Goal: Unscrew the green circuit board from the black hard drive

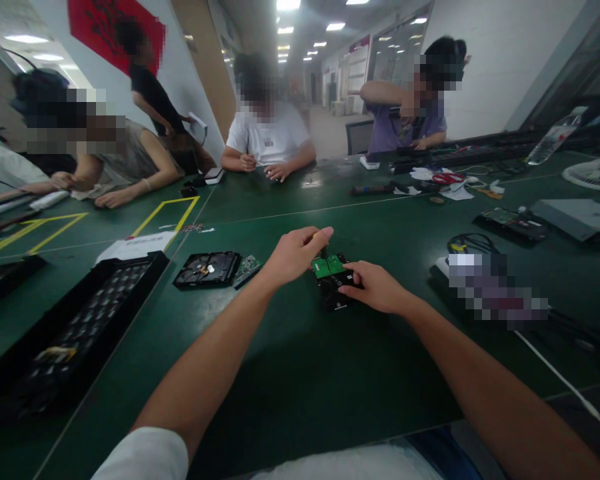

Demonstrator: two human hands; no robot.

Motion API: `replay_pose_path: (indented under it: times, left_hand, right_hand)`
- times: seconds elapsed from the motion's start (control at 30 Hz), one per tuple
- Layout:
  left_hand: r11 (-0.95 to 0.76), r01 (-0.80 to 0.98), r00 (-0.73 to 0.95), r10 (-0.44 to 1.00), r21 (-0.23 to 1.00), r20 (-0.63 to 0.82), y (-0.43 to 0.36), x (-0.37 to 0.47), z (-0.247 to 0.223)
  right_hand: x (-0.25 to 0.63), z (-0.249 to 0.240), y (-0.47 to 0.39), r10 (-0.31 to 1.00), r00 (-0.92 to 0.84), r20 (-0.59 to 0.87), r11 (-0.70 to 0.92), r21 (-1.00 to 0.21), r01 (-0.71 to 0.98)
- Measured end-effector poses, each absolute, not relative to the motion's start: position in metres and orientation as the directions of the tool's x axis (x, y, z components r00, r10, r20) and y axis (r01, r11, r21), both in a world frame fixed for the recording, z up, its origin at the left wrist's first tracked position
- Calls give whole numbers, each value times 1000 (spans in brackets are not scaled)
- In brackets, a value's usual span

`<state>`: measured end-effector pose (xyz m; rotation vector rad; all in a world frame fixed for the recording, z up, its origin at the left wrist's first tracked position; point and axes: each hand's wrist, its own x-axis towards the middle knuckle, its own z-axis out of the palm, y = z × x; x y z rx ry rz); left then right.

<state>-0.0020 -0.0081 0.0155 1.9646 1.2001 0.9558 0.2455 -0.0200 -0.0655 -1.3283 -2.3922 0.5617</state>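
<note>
In the middle of the green table lies a hard drive (334,293), its green circuit board (329,267) facing up. My right hand (379,287) grips the drive from its right side, thumb and fingers on the black casing. Above the board, my left hand (295,257) is closed around a screwdriver (324,253); its shaft points down at the board and the handle is mostly hidden by my fingers. To the left sit another hard drive (205,269) and a loose circuit board (247,268) beside it.
A long black tray (87,320) holding small parts stands at left, beside a white paper (137,247). At right are another drive (513,225), a grey box (575,217), cables and a plastic bottle (555,137). Several people sit or stand across the table.
</note>
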Motion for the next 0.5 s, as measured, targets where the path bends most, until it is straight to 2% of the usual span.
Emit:
replay_pose_path:
  times: [0.2,0.5]
  left_hand:
    - [-305,131,489,847,943,206,-11,5,13]
    - [-137,-85,475,865,987,161,-4,3,3]
  right_hand:
    - [244,-58,-23,864,-496,82,469,-488,736]
    - [243,-57,-24,864,-497,83,472,-479,741]
